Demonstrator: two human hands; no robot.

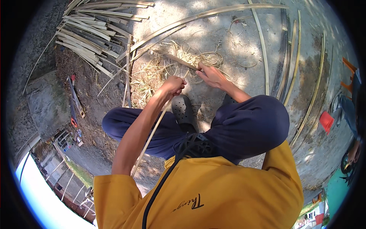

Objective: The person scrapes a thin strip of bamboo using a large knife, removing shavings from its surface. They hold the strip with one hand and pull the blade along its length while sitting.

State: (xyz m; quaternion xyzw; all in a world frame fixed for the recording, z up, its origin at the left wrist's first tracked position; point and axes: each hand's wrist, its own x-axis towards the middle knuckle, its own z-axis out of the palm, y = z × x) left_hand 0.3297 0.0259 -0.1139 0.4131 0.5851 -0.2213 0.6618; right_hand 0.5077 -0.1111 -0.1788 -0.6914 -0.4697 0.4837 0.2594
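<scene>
Your left hand (173, 86) is fisted around a thin bamboo strip (150, 137) whose long axis runs back toward your body past your 2 knees, while your right hand (211, 76), just beside it and slightly farther out, grips a knife (181, 61) pointing up-left over the shavings (152, 76).

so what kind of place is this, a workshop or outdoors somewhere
Most likely an outdoor yard used for bamboo work. The ground is bare, sunlit concrete and dirt, a stack of split bamboo strips lies on it, and a handsaw rests in the dirt nearby.
</scene>
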